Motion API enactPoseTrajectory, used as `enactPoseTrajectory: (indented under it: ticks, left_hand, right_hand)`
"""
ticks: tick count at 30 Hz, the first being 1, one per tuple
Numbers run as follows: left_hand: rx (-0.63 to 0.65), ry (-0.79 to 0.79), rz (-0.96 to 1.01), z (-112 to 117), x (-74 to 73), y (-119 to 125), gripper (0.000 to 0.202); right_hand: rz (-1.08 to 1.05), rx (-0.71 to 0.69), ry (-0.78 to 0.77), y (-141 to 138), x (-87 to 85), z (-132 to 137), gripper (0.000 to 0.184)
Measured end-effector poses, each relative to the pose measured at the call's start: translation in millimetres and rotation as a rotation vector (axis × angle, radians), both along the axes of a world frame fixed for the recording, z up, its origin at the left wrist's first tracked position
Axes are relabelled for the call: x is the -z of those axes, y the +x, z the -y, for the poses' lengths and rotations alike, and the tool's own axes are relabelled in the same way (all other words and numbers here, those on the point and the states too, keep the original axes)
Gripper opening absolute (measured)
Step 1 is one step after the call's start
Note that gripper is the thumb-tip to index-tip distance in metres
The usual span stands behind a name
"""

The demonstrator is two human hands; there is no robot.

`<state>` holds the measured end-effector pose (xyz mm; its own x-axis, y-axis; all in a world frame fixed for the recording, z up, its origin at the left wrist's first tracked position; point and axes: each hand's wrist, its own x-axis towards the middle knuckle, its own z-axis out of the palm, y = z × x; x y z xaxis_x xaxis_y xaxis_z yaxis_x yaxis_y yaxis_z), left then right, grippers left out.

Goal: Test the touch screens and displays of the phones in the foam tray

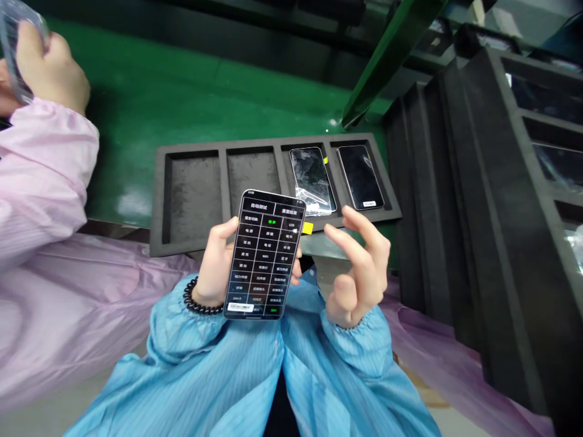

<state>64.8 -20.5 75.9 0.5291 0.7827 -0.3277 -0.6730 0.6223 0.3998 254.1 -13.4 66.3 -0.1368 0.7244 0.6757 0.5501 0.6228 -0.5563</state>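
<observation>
My left hand (217, 261) is wrapped round a smartphone (262, 261), its thumb along the left edge and fingertips showing at the right edge. The lit screen carries a grid of menu cells with Chinese labels, two of them in green. A white barcode label lies at the screen's lower left, and a yellow tab sticks out at the right side. To the right of the phone, my right hand (362, 267) hovers apart from it, fingers spread and holding nothing. Behind the phone lies a black foam tray (182, 247), partly covered by it.
In the tray's two right compartments lie a film-covered phone (312, 176) and a dark-screened phone (359, 176). Tall stacked black trays (455, 200) stand at the right. A green post (392, 60) rises from the green table (204, 91). At left, a co-worker's hand (54, 73) holds a clear-wrapped item.
</observation>
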Motion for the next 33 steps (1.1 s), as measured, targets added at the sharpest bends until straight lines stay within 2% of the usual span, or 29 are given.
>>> enactPoseTrajectory:
  ticks: [4, 7, 12, 15, 18, 22, 33]
  left_hand:
    - [0.017, -0.044, 0.078, -5, 2.7, 1, 0.07]
    - [0.007, -0.076, 0.095, -6, 3.9, 2, 0.069]
    - [-0.028, -0.105, 0.024, -5, 6.8, 2, 0.067]
    - [-0.088, -0.116, -0.013, -7, 7.1, 1, 0.068]
    - [-0.114, -0.102, -0.004, -11, 5.9, 0, 0.071]
    - [-0.155, -0.104, -0.009, -15, 3.4, -2, 0.073]
    - [-0.215, -0.089, -0.074, -13, -1.3, -3, 0.07]
  right_hand:
    - [-0.152, -0.08, -0.245, -7, 7.9, -4, 0.045]
    - [-0.161, -0.106, -0.287, -12, 13.7, -8, 0.047]
    - [0.091, -0.147, -0.037, -11, 13.1, -4, 0.042]
    - [0.19, -0.248, 0.106, -11, 12.6, 4, 0.047]
    - [0.265, -0.37, 0.208, -16, 15.1, 10, 0.043]
    - [0.355, -0.461, 0.229, -21, 18.9, 13, 0.043]
    - [0.352, -0.492, 0.218, -23, 23.5, 16, 0.049]
